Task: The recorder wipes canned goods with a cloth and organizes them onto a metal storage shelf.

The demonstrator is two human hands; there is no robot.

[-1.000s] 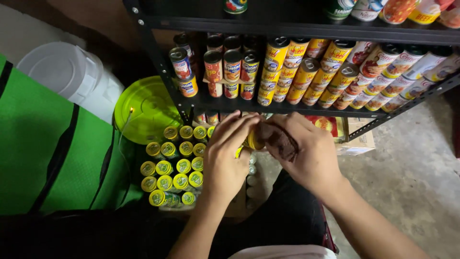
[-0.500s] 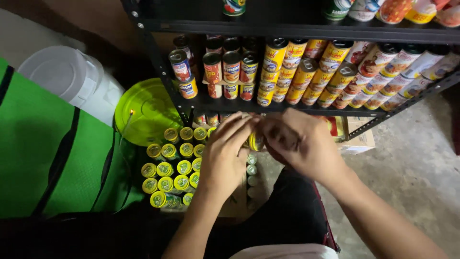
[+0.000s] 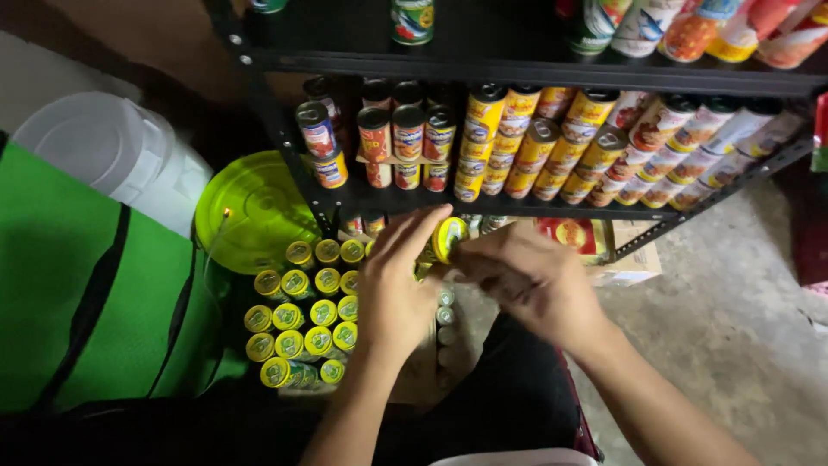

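Head view: both hands meet just below the black metal shelf (image 3: 517, 207). The left hand (image 3: 392, 289) lies with fingers stretched out along a yellow-lidded can (image 3: 448, 237), while the right hand (image 3: 530, 280) has its grip closed around that can from the other side. Left of them, a cluster of yellow-lidded cans (image 3: 302, 315) stands on the floor beside a yellow-green lid (image 3: 250, 211).

Black metal shelf (image 3: 535, 65) full of cans (image 3: 517, 147) in rows, some stacked two high. Grey floor (image 3: 733, 328) below, with yellow-topped cans (image 3: 302, 315) packed close together, a round yellow-green lid (image 3: 250, 211) beside them, and a cardboard box (image 3: 625, 259).
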